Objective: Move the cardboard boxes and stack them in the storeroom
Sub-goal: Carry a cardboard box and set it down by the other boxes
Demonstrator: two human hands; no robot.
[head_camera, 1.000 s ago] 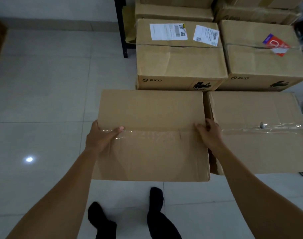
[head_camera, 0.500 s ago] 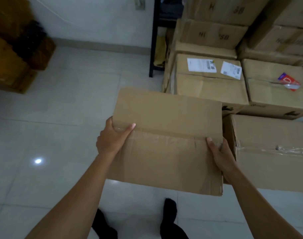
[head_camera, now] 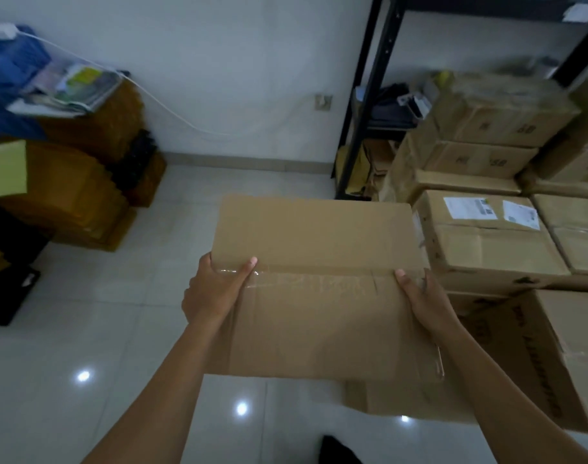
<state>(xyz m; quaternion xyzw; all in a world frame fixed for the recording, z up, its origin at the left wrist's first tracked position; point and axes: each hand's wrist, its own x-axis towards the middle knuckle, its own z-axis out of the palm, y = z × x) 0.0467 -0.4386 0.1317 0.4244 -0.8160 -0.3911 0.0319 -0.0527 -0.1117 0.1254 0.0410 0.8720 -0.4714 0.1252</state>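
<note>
I hold a plain taped cardboard box (head_camera: 316,262) in the air above the tiled floor, in the middle of the view. My left hand (head_camera: 215,289) grips its left edge, thumb lying on the tape seam. My right hand (head_camera: 426,299) grips the right edge, thumb on top. Below and to the right, another taped box (head_camera: 560,356) stands on the floor. Behind it a box with white shipping labels (head_camera: 486,242) sits among stacked boxes (head_camera: 486,135).
A black metal shelf frame (head_camera: 363,105) stands against the white wall beside the stack. At the left are brown padded bundles (head_camera: 72,195), blue cloth and papers (head_camera: 75,88). A white cable runs along the wall. Glossy floor tiles (head_camera: 102,313) lie open to the left.
The box has been lifted off the floor and carried up and to the left, away from the box beside it. The view has tilted up, showing the wall and shelf.
</note>
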